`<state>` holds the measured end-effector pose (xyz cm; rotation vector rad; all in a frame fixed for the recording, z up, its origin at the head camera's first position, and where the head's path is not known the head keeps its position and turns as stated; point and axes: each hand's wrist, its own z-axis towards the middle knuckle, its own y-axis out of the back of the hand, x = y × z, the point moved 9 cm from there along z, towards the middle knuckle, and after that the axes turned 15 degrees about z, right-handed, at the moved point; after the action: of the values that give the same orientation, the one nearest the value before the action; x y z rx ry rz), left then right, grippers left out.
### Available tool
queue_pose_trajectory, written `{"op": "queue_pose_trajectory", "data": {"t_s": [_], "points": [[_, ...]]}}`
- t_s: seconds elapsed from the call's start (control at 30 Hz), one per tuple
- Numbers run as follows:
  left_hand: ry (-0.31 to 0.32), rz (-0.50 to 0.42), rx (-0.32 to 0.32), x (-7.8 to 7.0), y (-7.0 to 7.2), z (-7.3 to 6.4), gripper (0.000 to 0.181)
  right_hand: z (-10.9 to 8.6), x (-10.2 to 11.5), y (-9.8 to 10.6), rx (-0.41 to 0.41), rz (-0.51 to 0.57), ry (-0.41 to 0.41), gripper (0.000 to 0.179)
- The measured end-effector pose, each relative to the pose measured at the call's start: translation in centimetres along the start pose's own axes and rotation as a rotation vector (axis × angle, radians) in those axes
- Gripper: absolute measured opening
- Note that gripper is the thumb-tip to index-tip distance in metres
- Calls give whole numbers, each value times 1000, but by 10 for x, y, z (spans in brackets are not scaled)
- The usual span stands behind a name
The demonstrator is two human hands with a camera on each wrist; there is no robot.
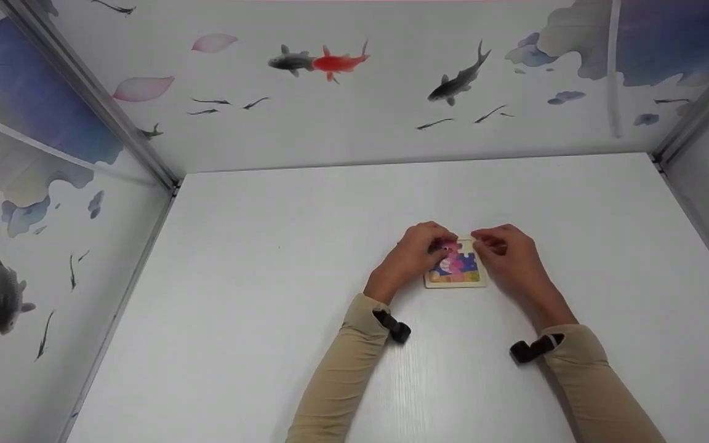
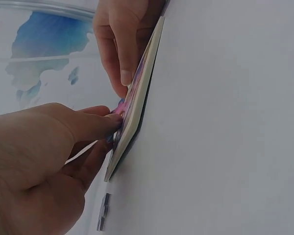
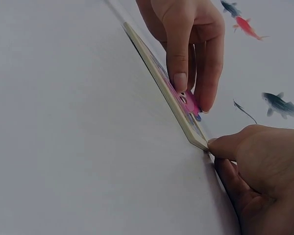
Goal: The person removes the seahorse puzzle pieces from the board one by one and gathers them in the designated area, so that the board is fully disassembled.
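Note:
A small jigsaw puzzle in a pale wooden tray lies on the white table. Its pieces are pink, blue and orange, and bare pale wood shows at the upper right. With thumb and fingers, my left hand pinches a pink puzzle piece at the tray's upper left. That piece stands partly raised above the others in the right wrist view. My right hand grips the tray's upper right edge between thumb and fingers, as the right wrist view shows.
A small flat dark-edged piece lies on the table beyond the tray in the left wrist view; its kind is unclear. White walls with printed fish bound the table at the back and sides.

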<state>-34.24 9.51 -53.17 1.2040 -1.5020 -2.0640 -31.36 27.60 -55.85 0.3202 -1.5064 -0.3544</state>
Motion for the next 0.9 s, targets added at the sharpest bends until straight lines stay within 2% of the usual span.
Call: {"op": "queue_pose_trajectory", "data": {"t_s": [0.2, 0.37, 0.6, 0.9], "points": [[-18, 92, 33, -3, -3, 1, 36, 0, 0, 0, -3, 3, -3, 34], [-42, 118, 41, -6, -3, 0, 36, 1, -2, 0, -6, 5, -8, 34], [-32, 91, 21, -9, 3, -5, 34, 0, 2, 0, 1, -10, 49, 34], [-18, 37, -16, -1, 10, -14, 36, 0, 0, -1, 5, -8, 22, 36]]}}
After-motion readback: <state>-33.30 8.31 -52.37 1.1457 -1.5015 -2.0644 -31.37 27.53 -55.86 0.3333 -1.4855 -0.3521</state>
